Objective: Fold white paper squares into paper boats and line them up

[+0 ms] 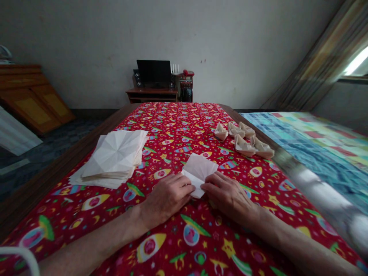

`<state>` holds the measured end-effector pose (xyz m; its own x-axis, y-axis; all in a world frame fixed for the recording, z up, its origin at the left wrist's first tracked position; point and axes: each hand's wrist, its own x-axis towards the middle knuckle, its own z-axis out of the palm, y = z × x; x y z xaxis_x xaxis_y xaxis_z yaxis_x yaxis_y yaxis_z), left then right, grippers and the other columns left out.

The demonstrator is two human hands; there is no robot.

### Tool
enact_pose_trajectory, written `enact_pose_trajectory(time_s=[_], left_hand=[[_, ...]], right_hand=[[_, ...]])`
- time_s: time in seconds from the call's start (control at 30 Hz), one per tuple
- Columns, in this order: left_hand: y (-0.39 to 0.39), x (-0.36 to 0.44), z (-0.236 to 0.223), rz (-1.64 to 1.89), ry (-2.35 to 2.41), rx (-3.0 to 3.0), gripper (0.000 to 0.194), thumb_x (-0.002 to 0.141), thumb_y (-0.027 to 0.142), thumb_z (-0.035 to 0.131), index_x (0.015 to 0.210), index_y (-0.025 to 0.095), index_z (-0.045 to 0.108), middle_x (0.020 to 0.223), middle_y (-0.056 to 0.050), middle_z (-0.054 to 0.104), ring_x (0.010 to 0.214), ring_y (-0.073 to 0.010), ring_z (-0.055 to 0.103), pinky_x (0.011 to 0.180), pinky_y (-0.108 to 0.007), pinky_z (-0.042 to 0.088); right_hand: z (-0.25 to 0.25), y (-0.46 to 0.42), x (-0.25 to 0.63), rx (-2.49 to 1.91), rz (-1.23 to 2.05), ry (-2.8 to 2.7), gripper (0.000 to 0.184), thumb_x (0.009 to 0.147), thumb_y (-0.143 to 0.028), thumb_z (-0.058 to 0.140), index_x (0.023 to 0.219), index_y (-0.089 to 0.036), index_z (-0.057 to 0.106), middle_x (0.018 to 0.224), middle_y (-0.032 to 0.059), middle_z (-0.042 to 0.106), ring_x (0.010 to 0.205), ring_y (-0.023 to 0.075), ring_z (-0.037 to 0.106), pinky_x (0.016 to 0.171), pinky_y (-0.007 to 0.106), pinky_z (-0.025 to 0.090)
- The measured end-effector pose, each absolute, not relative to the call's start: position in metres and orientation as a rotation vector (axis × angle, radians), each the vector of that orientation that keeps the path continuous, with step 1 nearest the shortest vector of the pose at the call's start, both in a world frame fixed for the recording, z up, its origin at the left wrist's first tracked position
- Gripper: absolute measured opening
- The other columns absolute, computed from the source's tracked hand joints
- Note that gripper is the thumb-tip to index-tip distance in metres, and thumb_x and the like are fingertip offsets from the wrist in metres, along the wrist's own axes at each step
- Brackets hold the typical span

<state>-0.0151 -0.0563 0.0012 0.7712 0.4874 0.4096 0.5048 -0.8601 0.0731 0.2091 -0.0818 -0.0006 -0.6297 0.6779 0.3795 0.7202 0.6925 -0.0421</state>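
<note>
A creased white paper sheet (pixel 199 171) lies on the red rocket-print tablecloth (pixel 178 126) in front of me. My left hand (pixel 166 197) pinches the sheet's near left edge with curled fingers. My right hand (pixel 228 194) presses its fingertips onto the near right edge of the same sheet. Both hands rest on the cloth, touching the paper from either side.
A stack of creased white sheets (pixel 115 157) lies to the left. Several folded paper boats (pixel 244 140) sit at the right near the table edge. A bed with a patchwork cover (pixel 310 145) stands to the right, and a desk with a monitor (pixel 153 74) against the far wall.
</note>
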Motion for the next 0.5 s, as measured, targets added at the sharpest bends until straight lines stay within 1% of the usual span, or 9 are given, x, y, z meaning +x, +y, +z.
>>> enact_pose_trajectory(time_s=[0.1,0.27,0.37,0.43,0.5], left_hand=[[-0.057,-0.014,-0.003,-0.759,-0.852,-2.939,0.015,0.089,0.016,0.050,0.093,0.018,0.065,0.086,-0.003,0.063,0.081,-0.0165,0.056,0.072,-0.028,0.045],[-0.056,-0.012,-0.005,-0.941,-1.005,-3.052,0.018,0.090,0.023,0.052,0.084,0.017,0.068,0.085,-0.003,0.063,0.081,-0.0146,0.058,0.072,-0.025,0.045],[-0.053,-0.011,-0.005,-1.028,-1.181,-3.100,0.026,0.091,0.026,0.051,0.074,0.016,0.067,0.083,-0.002,0.063,0.077,-0.0121,0.058,0.070,-0.023,0.044],[-0.051,-0.009,-0.005,-1.069,-1.275,-3.107,0.029,0.091,0.024,0.050,0.066,0.016,0.064,0.080,-0.001,0.063,0.071,-0.0102,0.057,0.065,-0.021,0.042],[-0.048,-0.007,-0.005,-1.058,-1.356,-3.078,0.028,0.089,0.021,0.052,0.063,0.015,0.060,0.075,0.000,0.061,0.066,-0.0097,0.056,0.063,-0.022,0.040]], right_hand=[[-0.006,-0.081,0.217,-1.034,-0.025,-2.485,0.018,0.090,-0.013,0.047,0.091,-0.017,0.064,0.088,0.0059,0.059,0.075,0.0147,0.050,0.060,0.025,0.037],[-0.010,-0.079,0.223,-1.120,0.279,-2.320,0.019,0.092,-0.023,0.049,0.085,-0.018,0.066,0.081,0.0041,0.060,0.068,0.0116,0.053,0.058,0.022,0.038],[-0.006,-0.077,0.220,-1.220,0.438,-2.236,0.017,0.090,-0.026,0.053,0.084,-0.018,0.067,0.078,0.0027,0.062,0.067,0.0113,0.055,0.059,0.021,0.039],[-0.003,-0.076,0.217,-1.271,0.469,-2.185,0.017,0.089,-0.026,0.054,0.082,-0.017,0.066,0.076,0.0020,0.063,0.066,0.0114,0.055,0.059,0.022,0.039],[-0.001,-0.074,0.213,-1.321,0.443,-2.168,0.016,0.088,-0.025,0.054,0.079,-0.017,0.065,0.074,0.0017,0.063,0.066,0.0118,0.056,0.060,0.022,0.039]])
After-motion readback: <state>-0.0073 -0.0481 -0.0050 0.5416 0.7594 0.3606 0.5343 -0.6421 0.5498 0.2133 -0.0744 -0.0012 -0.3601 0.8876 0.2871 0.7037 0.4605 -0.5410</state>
